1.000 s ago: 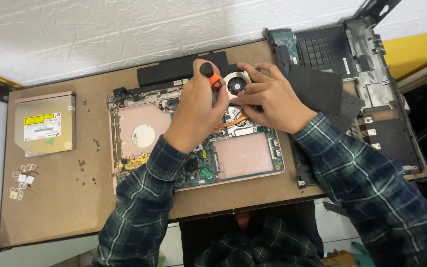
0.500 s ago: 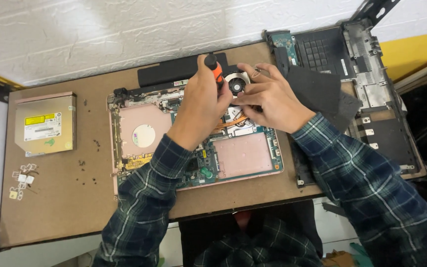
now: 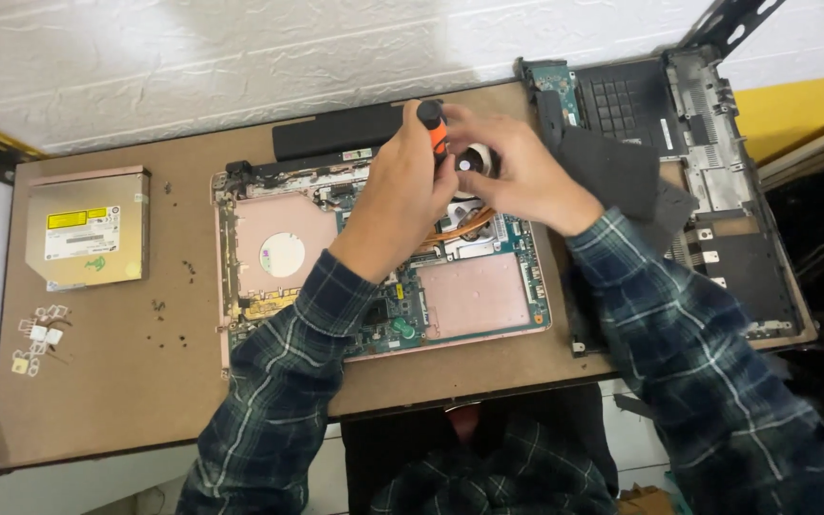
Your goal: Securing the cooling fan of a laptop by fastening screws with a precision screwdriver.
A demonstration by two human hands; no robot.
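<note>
An opened laptop base (image 3: 288,243) with pink panels and a green circuit board lies in the middle of the brown table (image 3: 107,381). My left hand (image 3: 398,205) is closed around an orange-and-black screwdriver (image 3: 433,124), held upright over the board's far right corner. Just to its right, my right hand (image 3: 517,176) rests its fingers on the round cooling fan (image 3: 474,162), which is partly hidden under them. A copper heat pipe (image 3: 464,227) curves out below both hands.
A silver optical drive (image 3: 88,229) lies at the left, with small white parts (image 3: 35,334) and loose screws (image 3: 169,329) nearby. A black battery bar (image 3: 336,133) sits behind the laptop. The removed keyboard shell (image 3: 698,143) and dark sheets (image 3: 612,172) lie at the right.
Both hands have stayed over the fan corner. The screwdriver's handle has shifted slightly right and toward the far edge, standing more upright.
</note>
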